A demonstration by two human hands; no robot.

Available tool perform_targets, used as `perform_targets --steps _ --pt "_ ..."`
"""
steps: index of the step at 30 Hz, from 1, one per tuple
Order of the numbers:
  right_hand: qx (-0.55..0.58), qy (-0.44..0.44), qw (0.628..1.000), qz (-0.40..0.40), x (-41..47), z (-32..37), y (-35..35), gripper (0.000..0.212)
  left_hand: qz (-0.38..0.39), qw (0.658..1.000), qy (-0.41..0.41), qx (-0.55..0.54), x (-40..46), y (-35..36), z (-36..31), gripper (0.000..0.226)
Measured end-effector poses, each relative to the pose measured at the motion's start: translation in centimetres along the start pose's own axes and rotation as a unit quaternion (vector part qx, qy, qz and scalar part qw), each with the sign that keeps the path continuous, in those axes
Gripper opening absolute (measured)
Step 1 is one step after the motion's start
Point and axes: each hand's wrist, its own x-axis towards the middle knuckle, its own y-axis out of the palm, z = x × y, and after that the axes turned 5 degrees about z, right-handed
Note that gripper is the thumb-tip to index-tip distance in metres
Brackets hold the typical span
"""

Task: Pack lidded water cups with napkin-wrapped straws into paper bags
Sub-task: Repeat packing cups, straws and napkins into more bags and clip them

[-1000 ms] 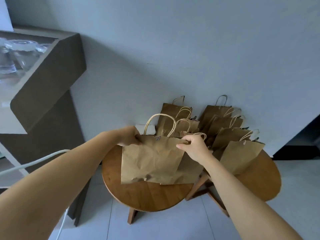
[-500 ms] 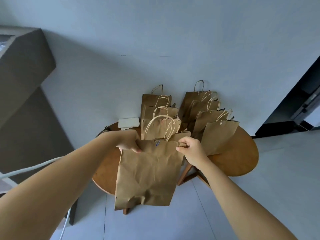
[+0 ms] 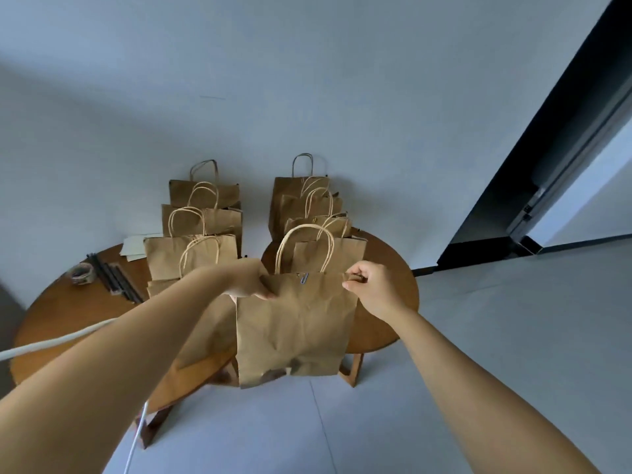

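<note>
Two hands on one brown paper bag (image 3: 294, 330), held up in front of me, hanging past the near edges of the two tables and over the grey floor (image 3: 478, 354). Left hand (image 3: 247, 281) pinches the bag's top left corner, thumb on the near face. Right hand (image 3: 371, 289) grips the top right corner with fingers curled round the rim. Bag mouth is closed flat and fastened near the top edge with a metal paper clip (image 3: 304, 278); twisted paper handle (image 3: 304, 246) stands upright above the rim. Lower part of the bag is creased, with dark patches near the bottom edge.

Behind it, two rows of like paper bags stand upright, running toward the far wall: left row (image 3: 201, 217) on the left round wooden table (image 3: 68, 313), right row (image 3: 314, 206) on the right round wooden table (image 3: 393, 268).

On the left table, far left: a small roll of twine or bands (image 3: 81, 273), cannot tell which; a bundle of dark straws (image 3: 118, 278) just right of it; pale napkins (image 3: 138, 248) by the wall.

A white cord (image 3: 51, 343) crosses my left forearm. Dark doorway (image 3: 554, 159) at far right.
</note>
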Motion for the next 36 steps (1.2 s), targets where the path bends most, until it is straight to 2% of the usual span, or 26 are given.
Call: perform_targets --steps 3,6,9,15,19,24,28,30,36 --pt "-0.016 0.021 0.999 -0.019 0.3 -3.6 -4.0 0.005 0.005 1.000 0.021 -0.003 3.7 1.4 -4.1 0.033" --pt "-0.027 0.044 0.998 -0.039 1.0 -7.3 -7.3 0.022 -0.002 0.999 0.039 -0.007 8.0 2.2 -7.7 0.035" --pt "-0.026 0.073 0.995 -0.056 2.1 -10.7 -9.3 0.016 0.012 0.998 0.059 0.015 11.7 3.1 -10.7 0.025" --pt "-0.029 0.121 0.991 -0.058 6.8 -17.1 -13.2 0.005 0.036 0.996 0.066 0.037 20.3 3.1 -15.5 0.029" --pt "-0.060 0.147 0.986 -0.057 11.1 -20.8 -16.1 0.008 0.077 0.990 0.096 0.071 26.3 2.6 -18.6 0.021" --pt "-0.082 0.172 0.978 -0.088 16.0 -24.6 -19.1 0.009 0.057 0.984 0.115 0.121 32.3 1.1 -22.3 0.022" --pt "-0.080 0.167 0.978 -0.094 20.0 -26.3 -20.2 0.011 0.035 0.988 0.089 0.124 35.8 -1.0 -23.4 0.030" --pt "-0.071 0.157 0.981 -0.084 22.8 -27.0 -20.6 0.009 0.026 0.991 0.069 0.114 37.9 -2.3 -23.2 0.024" --pt "-0.063 0.118 0.991 -0.009 32.4 -28.8 -20.5 0.006 0.019 0.995 0.000 0.095 44.5 -5.9 -21.3 0.028"
